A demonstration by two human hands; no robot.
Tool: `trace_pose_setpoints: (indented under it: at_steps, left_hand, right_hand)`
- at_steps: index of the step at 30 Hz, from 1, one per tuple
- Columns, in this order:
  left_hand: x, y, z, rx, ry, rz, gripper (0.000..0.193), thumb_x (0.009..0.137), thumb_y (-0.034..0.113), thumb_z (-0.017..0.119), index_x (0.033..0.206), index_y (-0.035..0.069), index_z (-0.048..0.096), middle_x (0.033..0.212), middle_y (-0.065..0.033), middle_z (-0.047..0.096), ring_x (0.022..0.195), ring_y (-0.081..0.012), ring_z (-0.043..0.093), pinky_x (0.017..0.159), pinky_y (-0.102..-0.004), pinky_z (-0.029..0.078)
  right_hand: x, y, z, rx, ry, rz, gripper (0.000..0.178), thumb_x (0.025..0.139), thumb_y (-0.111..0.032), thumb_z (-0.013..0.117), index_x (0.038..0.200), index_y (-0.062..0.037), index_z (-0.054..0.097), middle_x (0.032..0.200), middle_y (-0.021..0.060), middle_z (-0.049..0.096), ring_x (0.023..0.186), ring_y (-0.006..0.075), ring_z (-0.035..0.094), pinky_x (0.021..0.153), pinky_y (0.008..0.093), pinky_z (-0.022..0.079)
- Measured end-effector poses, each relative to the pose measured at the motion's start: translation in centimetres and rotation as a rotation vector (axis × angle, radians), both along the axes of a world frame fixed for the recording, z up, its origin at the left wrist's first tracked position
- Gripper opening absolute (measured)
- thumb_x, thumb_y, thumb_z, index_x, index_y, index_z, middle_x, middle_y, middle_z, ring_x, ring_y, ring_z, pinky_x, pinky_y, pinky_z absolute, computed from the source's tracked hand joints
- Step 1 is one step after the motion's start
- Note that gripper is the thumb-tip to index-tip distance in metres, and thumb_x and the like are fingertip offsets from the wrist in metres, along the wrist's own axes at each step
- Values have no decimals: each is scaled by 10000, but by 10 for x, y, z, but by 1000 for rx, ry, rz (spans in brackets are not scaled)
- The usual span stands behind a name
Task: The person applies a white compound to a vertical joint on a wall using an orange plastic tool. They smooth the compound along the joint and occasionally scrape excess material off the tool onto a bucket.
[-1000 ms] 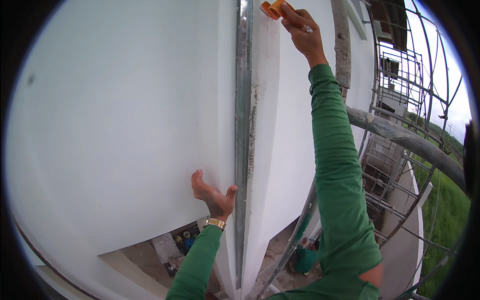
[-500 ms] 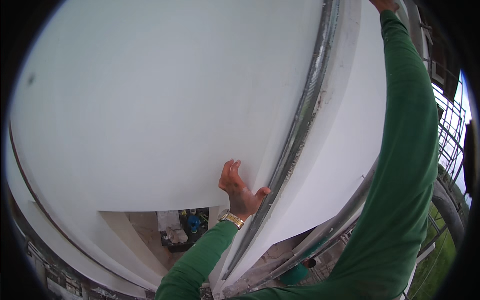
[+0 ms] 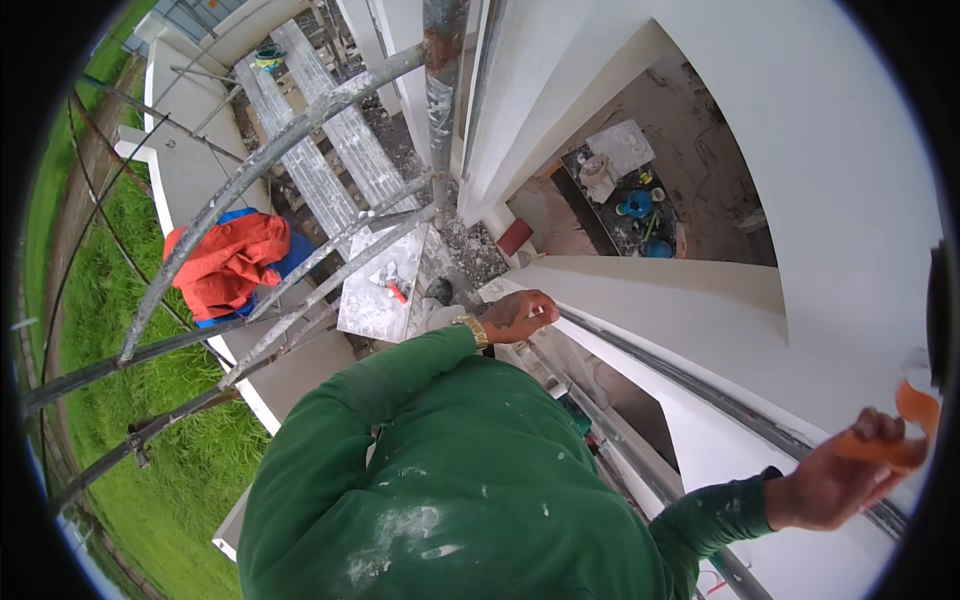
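My right hand [image 3: 835,480] is at the lower right with its fingers closed round a curled orange strip [image 3: 885,450], its edge near the rim of the view. Beside it runs a long grey metal track [image 3: 690,390] along the white wall [image 3: 850,180]. My left hand [image 3: 515,315], with a gold watch at the wrist, is in front of my chest near the track's other end. Its fingers are curled in, and nothing shows in them. My green sleeves and shirt carry white smears.
Scaffold pipes [image 3: 290,140] cross on the left, over grass. A red-orange cloth [image 3: 235,260] hangs on a ledge. Below lie planks [image 3: 300,150] and a white-stained board [image 3: 385,285]. Through a wall opening, a dark table [image 3: 640,200] holds blue containers.
The view has swung from the white wall down towards my body and the scaffold. My left hand, spread against the wall before, is now curled near my chest. The orange strip has come into view.
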State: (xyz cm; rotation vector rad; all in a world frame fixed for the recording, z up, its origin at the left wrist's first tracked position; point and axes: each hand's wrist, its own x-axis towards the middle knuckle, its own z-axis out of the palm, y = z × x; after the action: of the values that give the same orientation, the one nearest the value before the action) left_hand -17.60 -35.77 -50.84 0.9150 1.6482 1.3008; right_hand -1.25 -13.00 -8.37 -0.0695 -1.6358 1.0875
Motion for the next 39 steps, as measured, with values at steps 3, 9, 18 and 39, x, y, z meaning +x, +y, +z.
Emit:
trace_pose_setpoints:
  at_steps: [3, 9, 18, 39]
  left_hand:
    - [-15, -108, -27, -180, -66, 156, 406, 986, 402, 643, 1145, 34, 706, 1107, -135, 687, 1068, -245, 653, 939, -368, 505]
    - [-18, -195, -21, -375, -165, 230, 571, 982, 528, 623, 1207, 8, 692, 1206, -189, 666, 1143, -270, 630, 965, -376, 498]
    - [1, -170, -28, -66, -918, 650, 648, 1023, 484, 590, 1526, 112, 424, 1380, -24, 595, 1280, -146, 531, 1047, -333, 406]
    - [43, -156, -144, 869, -1348, 1886, 405, 1062, 251, 554, 1428, 99, 471, 1207, -58, 642, 979, -158, 663, 865, -327, 563]
  right_hand:
    - [-61, -31, -163, -694, -522, 226, 538, 994, -92, 541, 1509, -35, 398, 1097, 89, 545, 874, 144, 486, 804, 297, 405]
    - [-92, -126, -355, -1688, -882, 555, 434, 1047, -234, 468, 1418, -13, 424, 1182, 201, 632, 790, 208, 575, 718, 330, 513]
    - [-136, -186, -427, -1510, -1353, 960, 391, 1057, -238, 429, 1324, 38, 505, 1062, 202, 692, 681, 264, 642, 612, 350, 531]
    - [-229, -251, -522, -171, -2268, 1202, 407, 1037, -422, 567, 1035, -21, 634, 868, 91, 700, 633, 149, 631, 581, 279, 503]
